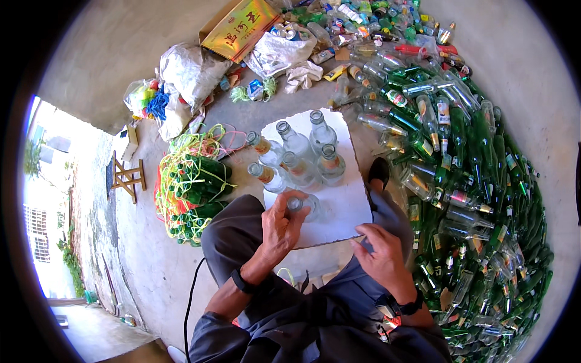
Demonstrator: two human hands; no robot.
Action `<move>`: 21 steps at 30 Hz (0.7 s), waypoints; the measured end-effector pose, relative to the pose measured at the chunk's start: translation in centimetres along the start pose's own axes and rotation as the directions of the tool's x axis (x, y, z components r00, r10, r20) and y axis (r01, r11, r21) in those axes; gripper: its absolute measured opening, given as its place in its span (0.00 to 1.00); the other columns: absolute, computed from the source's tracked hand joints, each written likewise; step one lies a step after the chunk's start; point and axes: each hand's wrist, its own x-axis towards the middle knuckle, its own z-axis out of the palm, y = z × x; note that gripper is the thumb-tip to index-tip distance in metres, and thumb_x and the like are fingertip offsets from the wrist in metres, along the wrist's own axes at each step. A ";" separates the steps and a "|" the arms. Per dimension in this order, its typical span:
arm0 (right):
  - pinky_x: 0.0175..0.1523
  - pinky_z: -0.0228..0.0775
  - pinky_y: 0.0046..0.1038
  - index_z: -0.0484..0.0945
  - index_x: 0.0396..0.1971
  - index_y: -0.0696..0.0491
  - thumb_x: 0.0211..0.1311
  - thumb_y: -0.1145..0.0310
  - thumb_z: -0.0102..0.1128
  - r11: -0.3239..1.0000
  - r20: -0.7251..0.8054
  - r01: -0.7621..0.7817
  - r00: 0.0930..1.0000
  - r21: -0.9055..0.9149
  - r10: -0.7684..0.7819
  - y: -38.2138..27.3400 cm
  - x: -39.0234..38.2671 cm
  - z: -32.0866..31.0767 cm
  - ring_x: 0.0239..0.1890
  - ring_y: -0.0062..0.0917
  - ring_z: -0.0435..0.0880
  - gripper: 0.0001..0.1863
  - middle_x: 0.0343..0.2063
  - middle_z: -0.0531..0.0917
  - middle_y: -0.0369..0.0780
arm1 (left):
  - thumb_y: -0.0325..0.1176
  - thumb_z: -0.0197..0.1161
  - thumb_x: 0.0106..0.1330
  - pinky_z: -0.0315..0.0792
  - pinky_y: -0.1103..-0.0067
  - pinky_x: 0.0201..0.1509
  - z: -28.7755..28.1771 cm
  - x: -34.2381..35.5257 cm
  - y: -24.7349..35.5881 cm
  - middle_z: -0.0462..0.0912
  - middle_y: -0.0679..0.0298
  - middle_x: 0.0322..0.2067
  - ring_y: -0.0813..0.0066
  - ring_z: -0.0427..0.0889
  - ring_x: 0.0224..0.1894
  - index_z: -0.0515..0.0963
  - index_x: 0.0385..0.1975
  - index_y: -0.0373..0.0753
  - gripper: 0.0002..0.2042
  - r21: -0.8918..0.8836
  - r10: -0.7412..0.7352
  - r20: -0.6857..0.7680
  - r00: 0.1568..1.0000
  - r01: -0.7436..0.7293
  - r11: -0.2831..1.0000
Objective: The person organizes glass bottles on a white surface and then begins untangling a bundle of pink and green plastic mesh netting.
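Several clear glass bottles point(295, 140) stand upright in a cluster on a white board point(342, 212) with ragged edges, which lies between my knees. My left hand point(280, 227) is closed around the upper part of the clear glass bottle point(313, 207) closest to me, at the near left of the board. That bottle's lower part shows to the right of my fingers. At the board's near right corner, my right hand point(382, 257) hovers with thumb and forefinger apart, and no object shows in it. Whether its fingertips touch the board's edge, I cannot tell.
A big heap of green and clear bottles point(472, 175) spreads along my right side. Left of the board sits a bundle of green bottles point(196, 181) wrapped in yellow-green string. White sacks point(190, 72) and an open carton point(239, 27) are at the back; a wooden folding stool point(128, 175) stands left.
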 end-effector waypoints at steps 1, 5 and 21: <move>0.37 0.78 0.32 0.79 0.42 0.59 0.54 0.75 0.69 1.000 -0.041 -0.018 0.999 0.022 0.019 0.0 -0.3 -0.6 0.33 0.41 0.84 0.15 0.35 0.84 0.47 | 0.24 0.63 0.66 0.69 0.86 0.29 0.0 0.2 -0.1 0.83 0.66 0.39 0.87 0.72 0.23 0.75 0.46 0.34 0.11 0.003 -0.002 -0.009 1.000 0.002 1.000; 0.35 0.77 0.26 0.79 0.41 0.58 0.57 0.78 0.66 0.999 -0.187 -0.043 0.981 0.029 0.048 -0.2 -0.9 -3.2 0.31 0.31 0.85 0.12 0.35 0.85 0.44 | 0.22 0.62 0.65 0.70 0.86 0.29 0.1 0.6 -0.2 0.83 0.65 0.40 0.86 0.73 0.24 0.75 0.46 0.34 0.11 -0.012 -0.017 -0.010 1.000 0.017 1.000; 0.37 0.78 0.31 0.81 0.37 0.58 0.58 0.73 0.62 0.823 -0.316 -0.544 0.819 -0.165 0.478 19.0 -13.1 -0.6 0.30 0.34 0.87 0.08 0.30 0.85 0.48 | 0.19 0.62 0.59 0.72 0.87 0.30 0.4 1.2 1.5 0.82 0.61 0.49 0.86 0.75 0.25 0.75 0.49 0.32 0.17 -0.130 -0.101 -0.039 0.994 0.096 0.987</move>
